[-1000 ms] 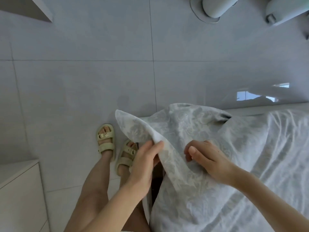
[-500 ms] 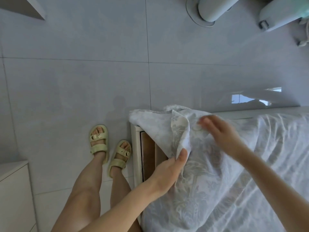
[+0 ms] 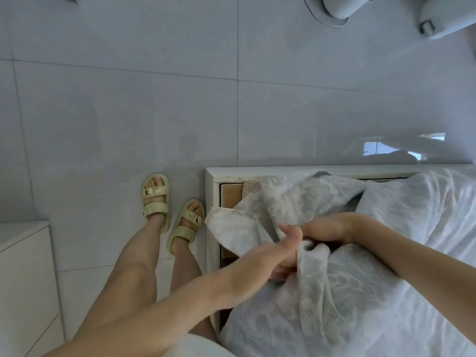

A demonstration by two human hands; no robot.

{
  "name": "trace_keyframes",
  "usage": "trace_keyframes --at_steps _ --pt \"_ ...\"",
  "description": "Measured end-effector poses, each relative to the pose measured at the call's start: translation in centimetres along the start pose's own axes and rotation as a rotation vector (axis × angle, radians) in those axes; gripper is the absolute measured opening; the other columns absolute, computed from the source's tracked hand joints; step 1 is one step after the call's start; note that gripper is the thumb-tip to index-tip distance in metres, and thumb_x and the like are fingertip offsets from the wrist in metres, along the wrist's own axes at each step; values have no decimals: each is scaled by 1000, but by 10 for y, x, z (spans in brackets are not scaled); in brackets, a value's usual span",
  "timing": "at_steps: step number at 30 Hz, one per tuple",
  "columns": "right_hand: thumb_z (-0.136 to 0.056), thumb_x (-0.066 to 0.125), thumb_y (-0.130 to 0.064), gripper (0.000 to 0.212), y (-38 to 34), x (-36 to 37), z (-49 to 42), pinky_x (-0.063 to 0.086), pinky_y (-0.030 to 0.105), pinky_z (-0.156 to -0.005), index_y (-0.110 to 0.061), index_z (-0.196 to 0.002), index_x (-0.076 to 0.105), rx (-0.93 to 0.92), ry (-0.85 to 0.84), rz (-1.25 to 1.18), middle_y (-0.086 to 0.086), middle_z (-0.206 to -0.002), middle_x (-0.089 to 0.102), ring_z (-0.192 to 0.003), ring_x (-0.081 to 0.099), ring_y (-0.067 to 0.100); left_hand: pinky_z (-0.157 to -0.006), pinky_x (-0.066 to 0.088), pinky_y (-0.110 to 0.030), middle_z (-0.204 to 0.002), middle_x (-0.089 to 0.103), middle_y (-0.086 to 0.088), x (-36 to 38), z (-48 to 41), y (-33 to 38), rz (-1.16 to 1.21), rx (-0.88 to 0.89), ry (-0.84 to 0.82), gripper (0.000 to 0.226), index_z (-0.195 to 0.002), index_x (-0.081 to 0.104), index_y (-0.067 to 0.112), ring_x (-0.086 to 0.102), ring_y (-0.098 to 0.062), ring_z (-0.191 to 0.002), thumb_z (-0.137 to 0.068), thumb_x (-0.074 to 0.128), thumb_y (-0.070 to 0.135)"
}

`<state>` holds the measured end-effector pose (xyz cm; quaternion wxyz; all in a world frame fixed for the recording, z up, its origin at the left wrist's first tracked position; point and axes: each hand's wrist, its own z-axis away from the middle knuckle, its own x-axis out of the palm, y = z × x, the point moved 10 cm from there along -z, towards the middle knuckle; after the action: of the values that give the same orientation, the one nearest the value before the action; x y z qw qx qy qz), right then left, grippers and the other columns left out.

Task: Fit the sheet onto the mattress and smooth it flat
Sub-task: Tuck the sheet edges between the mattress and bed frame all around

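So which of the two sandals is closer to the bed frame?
The sandal nearer the bottom of the view, its toe end almost at the white bed frame. The other sandal sits further out on the tiled floor.

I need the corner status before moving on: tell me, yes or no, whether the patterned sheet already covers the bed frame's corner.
No: the bed frame corner lies bare, with the sheet bunched beside it.

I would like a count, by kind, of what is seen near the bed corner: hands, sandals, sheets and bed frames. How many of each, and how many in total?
Hands: 2, the left hand and the right hand, both gripping the sheet
Sandals: 2, left sandal and right sandal
Patterned sheet: 1
White bed frame: 1
Total: 6
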<state>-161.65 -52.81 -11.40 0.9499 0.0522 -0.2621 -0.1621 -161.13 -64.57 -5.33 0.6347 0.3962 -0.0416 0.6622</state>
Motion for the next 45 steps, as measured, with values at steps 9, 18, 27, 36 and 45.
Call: trace_keyframes --at_steps 9,18,27,36,45 --pt "-94 29 -58 54 1 -15 12 51 19 -86 -26 -112 68 -76 224 -64 -2 -107 70 -98 66 8 -105 27 -8 -136 50 24 -42 -8 -13 0 251 233 52 -131 51 33 38 13 -127 -90 32 57" --pt "-96 14 -60 62 -4 -39 2 41 40 -102 -25 -135 47 -140 381 -84 2 -120 63 -118 57 23 -114 25 -27 -143 47 10 54 -28 -64 156 -74 -196 66 -135 49 31 38 -5 -133 -87 18 64" --pt "-99 20 -51 55 -50 -71 -8 27 32 -108 -25 -143 39 -399 541 184 -4 -140 47 -128 41 11 -117 22 -34 -142 47 11 68 -26 -70 143 -84 -184 64 -135 49 33 38 -7 -134 -89 20 66" --pt "-98 13 -56 67 -3 -57 -26 36 23 -99 -15 -134 51 26 261 310 1 -130 57 -121 53 18 -98 40 -11 -138 52 1 59 -28 -66 183 -107 -168 54 -133 51 23 52 -3 -115 -100 17 49" --pt "-94 21 -63 62 45 -97 -4 44 30 -93 -17 -107 61 388 281 475 2 -110 63 -103 60 21 -94 40 -10 -137 53 3 58 -25 -65 202 -137 -180 55 -133 51 23 52 -3 -115 -100 15 47"
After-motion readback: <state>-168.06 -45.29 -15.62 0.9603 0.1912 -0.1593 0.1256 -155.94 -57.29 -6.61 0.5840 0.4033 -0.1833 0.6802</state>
